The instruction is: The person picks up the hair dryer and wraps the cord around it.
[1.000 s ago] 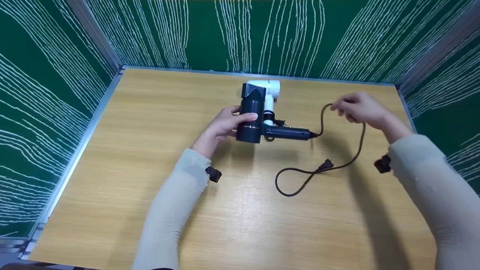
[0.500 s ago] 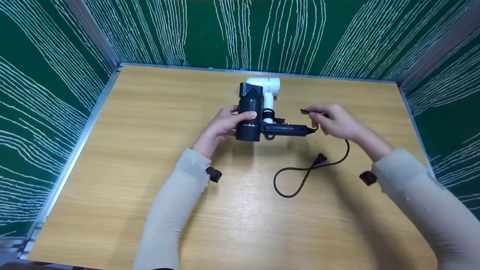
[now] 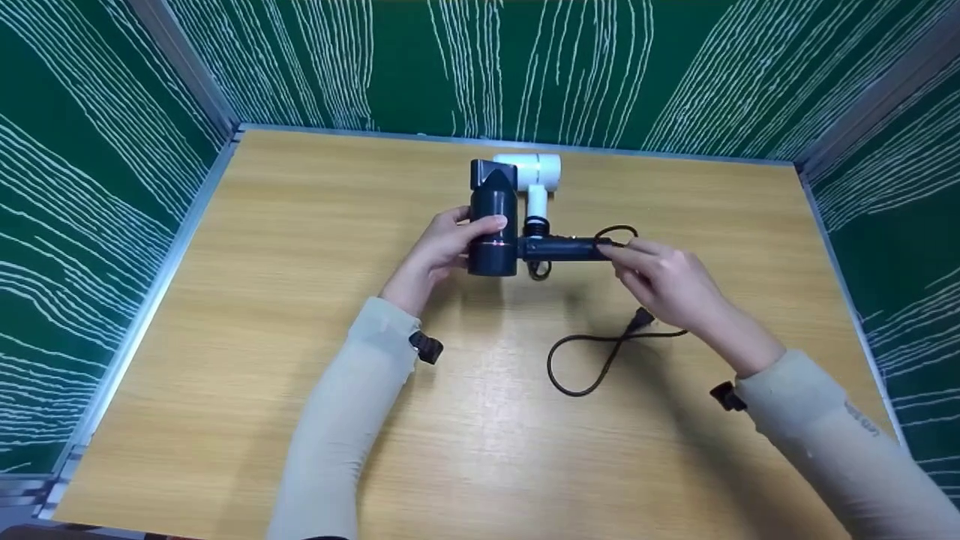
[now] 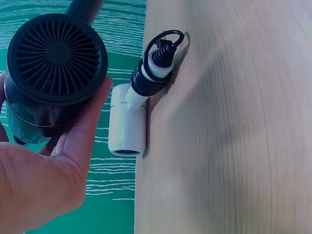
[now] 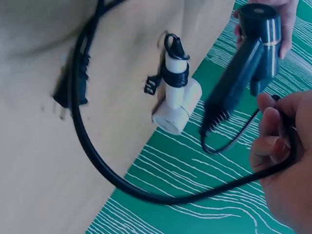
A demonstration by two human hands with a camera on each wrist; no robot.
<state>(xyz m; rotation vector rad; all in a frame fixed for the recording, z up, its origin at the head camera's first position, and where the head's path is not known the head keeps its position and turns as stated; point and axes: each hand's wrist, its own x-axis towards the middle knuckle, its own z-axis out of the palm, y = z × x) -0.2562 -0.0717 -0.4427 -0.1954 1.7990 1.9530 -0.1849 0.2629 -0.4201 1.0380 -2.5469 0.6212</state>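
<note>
My left hand [image 3: 439, 247] grips the barrel of a dark hair dryer [image 3: 493, 221], thumb across its near side. The dryer is held above the table with its handle pointing right. In the left wrist view its round slotted grille [image 4: 58, 53] faces the camera. My right hand [image 3: 671, 281] is at the end of the handle and pinches the dryer's black cord [image 5: 146, 196]. A small loop of cord stands over the handle end. From the hand the cord hangs to the table, where it lies in a loop beside its plug [image 3: 641, 318].
A white hair dryer [image 3: 537, 201] with its black cord wound round the handle lies behind the dark one, near the table's [image 3: 480, 465] back edge. Green panels [image 3: 412, 67] with white lines stand round the back and sides.
My right hand has moved left and down to the handle end, bringing the cord into a small loop there. The dark dryer has shifted slightly left and up, still in my left hand.
</note>
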